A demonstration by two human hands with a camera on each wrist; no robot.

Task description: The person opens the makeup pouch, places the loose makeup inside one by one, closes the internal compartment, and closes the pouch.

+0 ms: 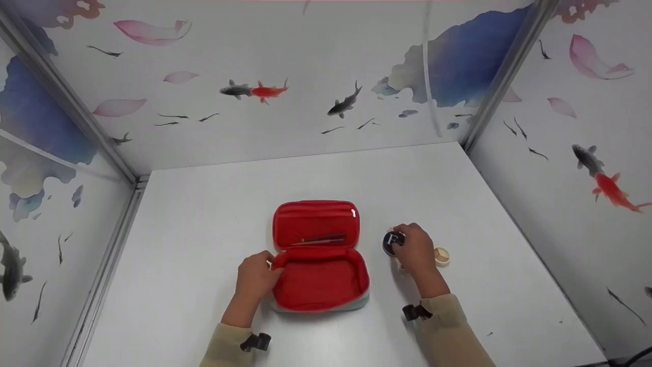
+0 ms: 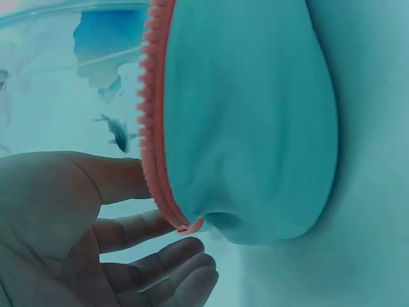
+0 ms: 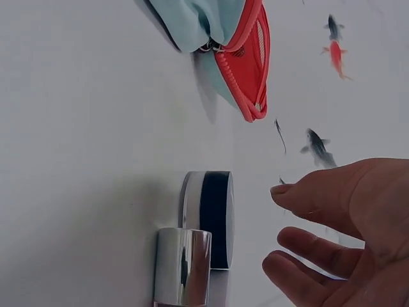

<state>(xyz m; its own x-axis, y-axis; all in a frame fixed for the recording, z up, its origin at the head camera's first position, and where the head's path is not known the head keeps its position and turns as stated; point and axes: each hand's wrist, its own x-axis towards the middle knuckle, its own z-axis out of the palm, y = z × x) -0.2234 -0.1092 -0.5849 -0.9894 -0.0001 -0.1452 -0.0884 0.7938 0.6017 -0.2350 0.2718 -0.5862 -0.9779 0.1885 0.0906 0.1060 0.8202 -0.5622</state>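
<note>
A zip pouch [image 1: 321, 280], light blue outside and red inside, stands open on the table with its lid folded back. My left hand [image 1: 257, 275] holds its left rim, the thumb hooked over the red zipper edge [image 2: 160, 121] and the other fingers outside. Slim sticks [image 1: 323, 239] lie in the lid's pocket. To the right, my right hand [image 1: 417, 252] hovers over a round jar with a black lid [image 1: 391, 243]. In the right wrist view its fingers are spread, a short gap above the jar [image 3: 216, 217]. A shiny silver-capped cylinder [image 3: 182, 267] sits against the jar.
Just right of my right hand lies a small round cream-coloured compact [image 1: 441, 257]. White panels [image 1: 285, 122] printed with fish and petals enclose the white table [image 1: 204, 214] at the back and both sides.
</note>
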